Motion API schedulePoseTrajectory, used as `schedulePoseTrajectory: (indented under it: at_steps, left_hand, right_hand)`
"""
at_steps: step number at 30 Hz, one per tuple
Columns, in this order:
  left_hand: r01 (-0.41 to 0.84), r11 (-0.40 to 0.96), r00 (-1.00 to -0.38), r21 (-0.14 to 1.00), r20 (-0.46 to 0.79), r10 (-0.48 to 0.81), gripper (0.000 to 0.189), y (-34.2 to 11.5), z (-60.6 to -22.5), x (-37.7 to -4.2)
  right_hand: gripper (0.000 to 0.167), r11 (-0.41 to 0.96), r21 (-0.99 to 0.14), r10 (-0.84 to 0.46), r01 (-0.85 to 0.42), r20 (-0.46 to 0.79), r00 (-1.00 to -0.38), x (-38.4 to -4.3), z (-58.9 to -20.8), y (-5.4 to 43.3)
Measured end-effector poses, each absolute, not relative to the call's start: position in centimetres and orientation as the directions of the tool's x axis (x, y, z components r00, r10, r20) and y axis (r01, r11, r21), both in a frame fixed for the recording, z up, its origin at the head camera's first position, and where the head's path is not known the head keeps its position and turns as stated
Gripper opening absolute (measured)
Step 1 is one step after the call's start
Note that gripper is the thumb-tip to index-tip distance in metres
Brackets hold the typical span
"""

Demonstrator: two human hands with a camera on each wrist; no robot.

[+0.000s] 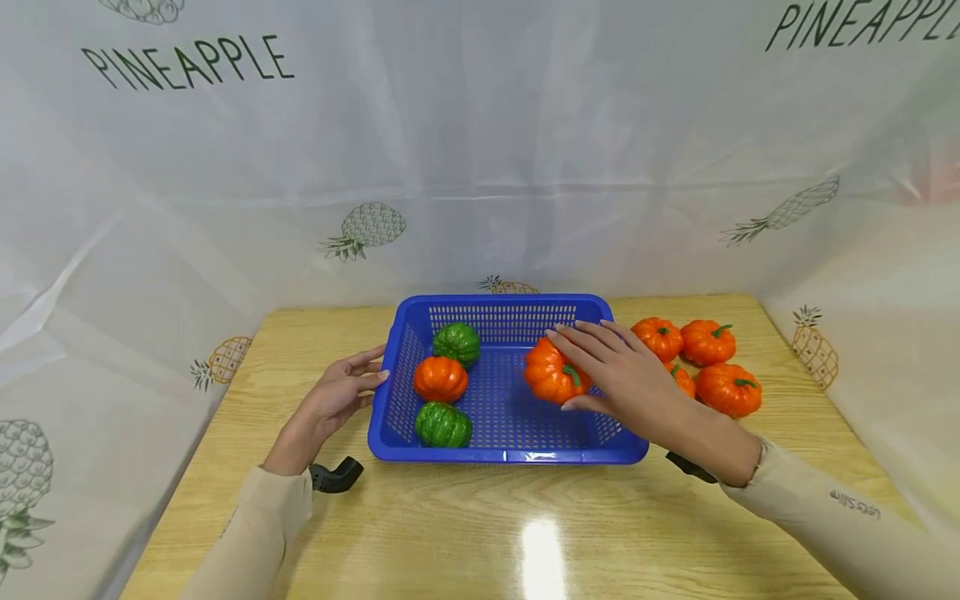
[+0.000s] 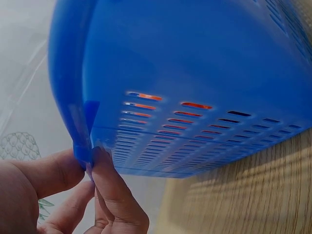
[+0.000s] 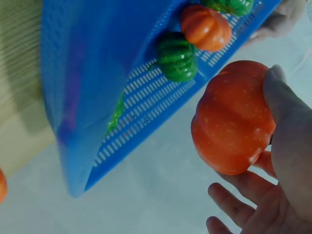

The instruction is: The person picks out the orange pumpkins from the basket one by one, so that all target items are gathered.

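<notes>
The right hand (image 1: 630, 379) grasps an orange pumpkin (image 1: 551, 371) between thumb and fingers, its green stem towards the palm side, and holds it over the half of the basket nearest that hand. The left hand (image 1: 337, 402) pinches the rim of the blue basket (image 1: 450, 455) at the end beside it, thumb on one face and fingers on the other. Just inside the rim from the left hand, three pumpkins lie in a row: a green pumpkin (image 1: 456, 343) farthest from the person, an orange one (image 1: 440, 380) in the middle and another green one (image 1: 444, 425) nearest. The right wrist view also shows a patch of green (image 3: 115, 117) behind the basket's wall; what it belongs to is hidden. Beyond the right hand, outside the basket, a cluster of orange pumpkins (image 1: 729, 390) sits on the wood-grained worktop (image 1: 420, 533), one partly covered by that hand. Past both hands, a pale sheet (image 1: 480, 125) printed with pineapples hangs behind the worktop.
</notes>
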State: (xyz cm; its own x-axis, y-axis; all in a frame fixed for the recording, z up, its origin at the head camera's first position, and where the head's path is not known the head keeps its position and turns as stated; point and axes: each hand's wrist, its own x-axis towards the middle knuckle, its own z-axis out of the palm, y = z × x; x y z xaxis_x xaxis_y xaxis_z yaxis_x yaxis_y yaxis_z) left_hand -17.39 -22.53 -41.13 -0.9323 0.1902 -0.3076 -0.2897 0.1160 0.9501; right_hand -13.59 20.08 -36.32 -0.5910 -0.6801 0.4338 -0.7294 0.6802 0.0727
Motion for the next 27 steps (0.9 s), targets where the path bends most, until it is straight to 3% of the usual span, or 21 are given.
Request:
schedulePoseTrajectory:
  at_steps: [17,27]
  left_hand:
    - [-0.284,0.122,-0.935,0.951,-0.303,0.186,0.061,-22.3,-41.0,-17.6]
    - [-0.288,0.134,-0.932,0.948,-0.31,0.189,0.062,-22.4,-41.0,-17.1]
  right_hand:
    - [0.089,0.764,-0.003,-0.543,-0.645,0.537,-0.646,-11.3,-36.4,24.9]
    - [0.088,0.811,-0.101,-0.444,-0.577,0.535,-0.718,-9.6,-37.2,27.9]
